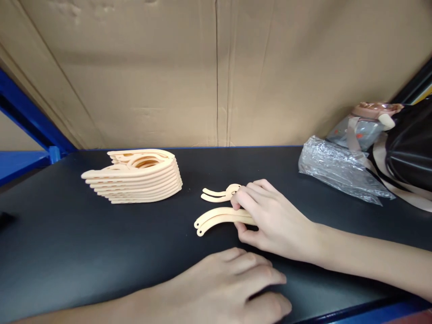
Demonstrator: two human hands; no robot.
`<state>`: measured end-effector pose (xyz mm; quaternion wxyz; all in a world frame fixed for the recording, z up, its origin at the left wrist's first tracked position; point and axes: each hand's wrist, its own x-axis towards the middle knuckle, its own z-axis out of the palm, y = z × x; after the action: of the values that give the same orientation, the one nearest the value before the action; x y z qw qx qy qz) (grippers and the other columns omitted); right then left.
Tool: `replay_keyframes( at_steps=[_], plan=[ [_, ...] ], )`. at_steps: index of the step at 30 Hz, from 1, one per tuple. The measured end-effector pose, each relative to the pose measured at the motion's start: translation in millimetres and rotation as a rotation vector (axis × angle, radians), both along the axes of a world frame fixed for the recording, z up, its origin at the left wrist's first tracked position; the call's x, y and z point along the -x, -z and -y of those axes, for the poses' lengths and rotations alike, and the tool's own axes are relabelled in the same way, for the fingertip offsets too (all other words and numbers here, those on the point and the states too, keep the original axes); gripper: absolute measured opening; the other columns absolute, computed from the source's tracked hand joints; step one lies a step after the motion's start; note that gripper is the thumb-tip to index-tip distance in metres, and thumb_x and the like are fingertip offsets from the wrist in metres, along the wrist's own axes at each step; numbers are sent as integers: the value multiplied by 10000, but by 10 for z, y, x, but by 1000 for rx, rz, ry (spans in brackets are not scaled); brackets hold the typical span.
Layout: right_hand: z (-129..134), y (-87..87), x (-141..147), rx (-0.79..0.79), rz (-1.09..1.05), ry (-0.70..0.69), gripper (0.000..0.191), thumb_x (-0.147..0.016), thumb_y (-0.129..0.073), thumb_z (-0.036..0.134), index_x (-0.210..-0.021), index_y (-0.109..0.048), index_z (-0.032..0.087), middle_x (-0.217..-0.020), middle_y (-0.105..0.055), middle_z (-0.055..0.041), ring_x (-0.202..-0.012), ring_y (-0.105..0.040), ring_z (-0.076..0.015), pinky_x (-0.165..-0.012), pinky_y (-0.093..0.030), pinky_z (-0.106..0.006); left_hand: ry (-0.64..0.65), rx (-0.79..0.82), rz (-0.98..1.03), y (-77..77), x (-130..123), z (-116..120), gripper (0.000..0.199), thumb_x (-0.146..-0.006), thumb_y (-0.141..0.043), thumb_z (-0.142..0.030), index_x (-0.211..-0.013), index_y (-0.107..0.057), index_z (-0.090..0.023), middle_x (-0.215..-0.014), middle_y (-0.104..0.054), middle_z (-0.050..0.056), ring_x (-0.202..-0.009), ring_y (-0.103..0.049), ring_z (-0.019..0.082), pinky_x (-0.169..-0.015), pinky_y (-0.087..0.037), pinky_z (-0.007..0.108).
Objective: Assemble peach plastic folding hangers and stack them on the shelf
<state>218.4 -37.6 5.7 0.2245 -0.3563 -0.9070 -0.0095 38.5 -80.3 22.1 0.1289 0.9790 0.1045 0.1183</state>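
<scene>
My right hand [266, 213] has its thumb and fingers closed around two long, curved cream plastic strips [218, 217] lying side by side, with holes at their left ends. Just beyond them, touched or partly covered by its fingertips, is a smaller cream piece [216, 195] with a ring and two thin prongs pointing left. Nearer the camera my left hand [232, 288] hovers or rests palm down over the table, fingers slightly apart, holding nothing visible. At the left stands a neat stack of cream plastic folding hangers [145, 180].
The black tabletop [101, 252] runs back to a cardboard wall [151, 90]. Crumpled clear plastic bags [337, 166] lie at the right beside a bottle with a pink lid [364, 126] and a black bag [411, 144]. A blue metal frame [30, 121] stands at the left.
</scene>
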Motion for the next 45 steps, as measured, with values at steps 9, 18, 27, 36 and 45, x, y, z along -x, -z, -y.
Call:
replay_keyframes(
  at_steps=[9,18,27,36,45],
  plan=[
    [-82,38,-22,108,-16,24,120,-828,-557,167,-883,-454,194,-944,-640,-22,-810,-556,-168,-829,-350,-341,-19,124,-83,-17,-24,-34,292,-947,-483,-245,-1223,-562,-193,-1303,-606,60,-1186,-540,202,-1018,-421,304],
    [-295,-428,-488,-1,169,11,133,-926,-502,209,-1007,-607,225,-1001,-665,-29,-917,-592,-192,-870,-383,-361,-2,165,-79,-27,-19,-50,287,-923,-530,-251,-1199,-570,-185,-1292,-608,63,-1163,-549,204,-986,-444,298],
    [-285,-309,-803,28,402,-109,355,-809,-593,90,-1067,-653,326,-1047,-631,13,-876,-574,-177,-723,-417,-307,-5,154,-22,-16,-16,-56,271,-926,-505,-230,-1188,-565,-194,-1252,-632,71,-1131,-564,206,-972,-446,311],
    [-251,-202,-626,-262,662,38,256,-673,-539,-32,-790,-613,184,-869,-594,-67,-765,-507,-230,-688,-363,-347,64,145,-14,90,13,-122,299,-953,-504,-305,-1215,-576,-179,-1269,-618,76,-1133,-557,205,-977,-451,319],
    [-410,-152,-729,-309,728,146,188,-698,-558,20,-806,-611,165,-787,-576,-80,-739,-537,-246,-682,-357,-354,67,130,-10,91,9,-118,301,-954,-504,-303,-1212,-579,-167,-1281,-613,70,-1139,-556,202,-980,-444,304]
  ],
)
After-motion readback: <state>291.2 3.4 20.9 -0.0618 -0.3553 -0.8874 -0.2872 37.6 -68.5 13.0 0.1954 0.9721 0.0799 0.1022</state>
